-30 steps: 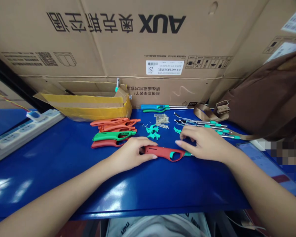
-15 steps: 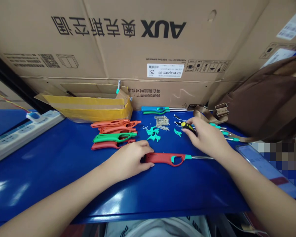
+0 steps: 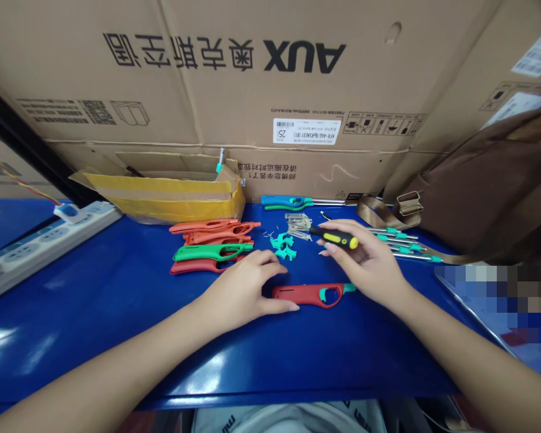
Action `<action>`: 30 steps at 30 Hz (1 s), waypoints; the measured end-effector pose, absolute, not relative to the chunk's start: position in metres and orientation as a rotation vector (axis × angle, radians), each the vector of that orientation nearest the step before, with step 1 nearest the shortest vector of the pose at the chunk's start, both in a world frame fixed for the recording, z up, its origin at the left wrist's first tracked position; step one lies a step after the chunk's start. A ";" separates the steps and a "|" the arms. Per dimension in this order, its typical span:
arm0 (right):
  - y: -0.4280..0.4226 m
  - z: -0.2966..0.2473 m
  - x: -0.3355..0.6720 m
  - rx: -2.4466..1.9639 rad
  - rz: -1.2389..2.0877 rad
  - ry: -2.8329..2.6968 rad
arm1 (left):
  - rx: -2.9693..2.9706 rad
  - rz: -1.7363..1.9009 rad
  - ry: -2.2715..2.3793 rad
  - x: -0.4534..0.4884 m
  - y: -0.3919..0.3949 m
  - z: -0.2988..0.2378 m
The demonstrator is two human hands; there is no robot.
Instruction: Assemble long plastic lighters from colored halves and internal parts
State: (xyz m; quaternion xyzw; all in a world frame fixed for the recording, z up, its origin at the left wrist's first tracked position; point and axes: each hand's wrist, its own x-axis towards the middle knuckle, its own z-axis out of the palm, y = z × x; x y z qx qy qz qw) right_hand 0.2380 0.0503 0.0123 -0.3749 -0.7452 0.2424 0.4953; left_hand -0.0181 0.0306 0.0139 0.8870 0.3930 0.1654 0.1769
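A red long-nosed lighter [image 3: 300,294] with a turquoise trigger lies flat on the blue table. My left hand [image 3: 247,285] is at its rear end, thumb along the lower edge and fingers lifted apart from the body. Above the lighter's front, my right hand [image 3: 369,255] grips a black and yellow screwdriver [image 3: 336,237] held sideways, its yellow end to the right. The right forearm and hand hide most of the lighter's metal tube. Turquoise plastic triggers [image 3: 283,245] and a heap of small pale parts [image 3: 299,224] lie just beyond the hands.
Orange, red and a green lighter shell [image 3: 207,252] are stacked at left, before a yellow-taped box [image 3: 162,195]. A blue lighter [image 3: 282,201] lies behind; metal tubes [image 3: 410,246] are at right. A power strip [image 3: 49,237], phone [image 3: 473,307] and brown bag [image 3: 491,180] flank the table.
The screwdriver has been lifted and turned sideways in my right hand, moving toward me. My left fingers have opened from the red lighter's rear end.
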 end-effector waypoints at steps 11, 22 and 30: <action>0.053 0.004 0.229 -0.993 0.520 -2.096 | 2.764 0.331 1.192 -0.023 0.035 0.001; 0.053 0.004 0.230 -1.003 0.574 -2.050 | 2.740 0.293 1.177 -0.020 0.031 0.003; 0.050 0.009 0.229 -0.921 0.817 -1.537 | 2.650 0.316 1.172 -0.019 0.032 0.002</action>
